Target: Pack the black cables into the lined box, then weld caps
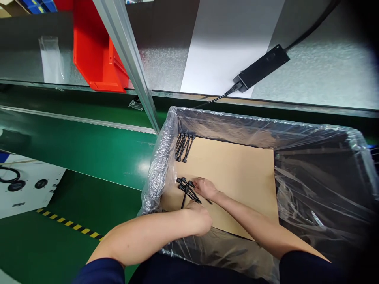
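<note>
A loose cluster of thin black rod-like pieces with thick knobbed ends (189, 192) lies crossed on brown cardboard (233, 173) inside a bin lined with clear plastic (161, 173). At the knobbed ends, my right hand (205, 187) is closed, its fingertips pinching the head of one piece. My left hand (199, 217) is curled by the lower ends of the cluster; its fingers are mostly hidden, so what they hold does not show. Several similar black pieces (184, 147) lie side by side in a neat row at the bin's far left corner.
Above the bin runs a metal shelf (166, 67) with a red bin (97, 59), a black power adapter (262, 68) and a clear plastic bag (51, 59). A metal post (130, 59) rises at the bin's left corner. Left is a green surface (97, 152).
</note>
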`<state>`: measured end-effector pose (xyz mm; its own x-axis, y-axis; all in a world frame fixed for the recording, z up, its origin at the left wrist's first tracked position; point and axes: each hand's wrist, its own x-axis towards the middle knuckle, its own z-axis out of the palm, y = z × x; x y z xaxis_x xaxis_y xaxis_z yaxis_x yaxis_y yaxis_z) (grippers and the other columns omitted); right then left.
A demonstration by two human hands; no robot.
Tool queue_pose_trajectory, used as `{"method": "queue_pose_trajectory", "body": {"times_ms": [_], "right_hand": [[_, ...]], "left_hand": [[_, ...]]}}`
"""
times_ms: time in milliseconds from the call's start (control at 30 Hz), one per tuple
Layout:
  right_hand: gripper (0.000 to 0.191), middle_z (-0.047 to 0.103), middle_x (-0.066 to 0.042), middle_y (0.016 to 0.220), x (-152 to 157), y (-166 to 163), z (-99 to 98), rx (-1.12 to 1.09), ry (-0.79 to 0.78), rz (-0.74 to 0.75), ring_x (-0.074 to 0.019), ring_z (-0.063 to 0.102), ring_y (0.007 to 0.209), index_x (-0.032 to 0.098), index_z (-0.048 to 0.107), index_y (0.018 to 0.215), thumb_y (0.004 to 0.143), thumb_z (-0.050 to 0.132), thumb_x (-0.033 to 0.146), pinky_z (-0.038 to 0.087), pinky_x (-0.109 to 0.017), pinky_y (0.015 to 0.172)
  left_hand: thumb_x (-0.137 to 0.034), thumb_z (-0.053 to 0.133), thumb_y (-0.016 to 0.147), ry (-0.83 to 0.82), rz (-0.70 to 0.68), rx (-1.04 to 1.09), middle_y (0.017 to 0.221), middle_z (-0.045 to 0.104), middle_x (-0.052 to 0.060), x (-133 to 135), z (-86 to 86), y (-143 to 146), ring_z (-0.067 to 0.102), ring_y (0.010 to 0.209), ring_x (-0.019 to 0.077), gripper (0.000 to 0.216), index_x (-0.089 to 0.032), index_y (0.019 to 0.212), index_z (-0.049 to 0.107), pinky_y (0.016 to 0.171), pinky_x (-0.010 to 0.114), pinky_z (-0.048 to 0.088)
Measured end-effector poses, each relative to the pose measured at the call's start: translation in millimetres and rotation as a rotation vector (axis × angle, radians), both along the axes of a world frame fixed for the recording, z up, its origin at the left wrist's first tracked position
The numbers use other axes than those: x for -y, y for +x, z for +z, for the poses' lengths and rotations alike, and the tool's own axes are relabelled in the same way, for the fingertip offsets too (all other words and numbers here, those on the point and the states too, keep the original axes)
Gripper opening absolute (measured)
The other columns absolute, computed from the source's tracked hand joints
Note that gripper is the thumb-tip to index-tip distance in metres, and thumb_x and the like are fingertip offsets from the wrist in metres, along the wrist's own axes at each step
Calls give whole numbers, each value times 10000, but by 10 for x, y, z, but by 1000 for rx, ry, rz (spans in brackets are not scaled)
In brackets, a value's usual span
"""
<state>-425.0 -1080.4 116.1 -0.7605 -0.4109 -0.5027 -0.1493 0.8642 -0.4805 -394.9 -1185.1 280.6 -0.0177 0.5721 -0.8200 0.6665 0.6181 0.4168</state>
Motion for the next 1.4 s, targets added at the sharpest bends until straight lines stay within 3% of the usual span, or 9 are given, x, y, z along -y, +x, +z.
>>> {"method": "queue_pose_trajectory", "body": {"times_ms": [200,367,533,700,833,900,1033,1167,1400], "right_hand": [[304,565,-131,1091,47,-488,74,-205,134,43,-234,584,892,176,650,974,887,370,93,436,-295,690],[301,510,-140,1181,115,-780,-96,-375,29,36,-251,479,1073,171,654,945,900,365,98,412,-330,899],[341,494,-143,1177,172,-899,-241,-399,-76,-35,-234,476,1052,153,637,1022,937,306,155,424,-340,922],[393,513,-157,1184,234,-975,-218,-442,-132,-58,-226,479,1088,110,587,1151,902,285,85,400,-335,992],[407,529,-150,1204,144,-843,-89,-428,-161,-164,-202,520,1058,119,563,1184,901,273,75,426,-315,944],[333,591,-141,1077,58,-661,-18,-384,-143,-190,-203,560,964,113,614,1074,910,324,117,446,-302,876],[134,634,-53,761,-52,-143,60,-26,-78,-38,-173,583,692,169,648,759,834,557,233,430,-257,650],[30,657,-54,818,27,249,29,97,12,12,-166,594,733,166,644,754,760,616,173,382,-236,624],[90,662,-35,685,-79,161,-29,190,-1,-156,-149,593,633,171,621,702,761,569,127,377,-223,577]], "left_hand": [[-180,582,758,27,-21,-42,1120,676,167,9,-43,27,634,978,312,360,-150,1102,681,765,437,500],[-179,603,730,43,0,-41,1113,679,170,22,-78,16,641,968,301,359,-154,1078,690,736,390,501],[-181,576,753,46,-3,-39,1118,675,181,17,-71,7,640,978,297,361,-138,1094,683,726,386,514],[-195,579,756,35,-16,-26,1133,671,165,17,-40,1,635,996,289,352,-148,1089,684,715,348,512],[-198,612,729,13,-14,-40,1119,678,150,12,-38,-1,635,980,278,344,-163,1062,694,703,332,495],[-208,632,718,21,-13,-58,1073,691,149,10,-42,9,639,942,273,317,-163,1022,710,689,334,486],[-201,663,690,67,30,-87,1011,713,125,13,-67,48,641,904,260,232,-186,911,733,706,338,478],[-197,639,717,60,41,-47,1035,702,174,23,-114,73,638,948,310,284,-130,980,721,709,385,492],[-152,636,701,94,101,-9,1041,697,194,40,-161,75,641,976,357,303,-99,989,715,737,454,508]]}}
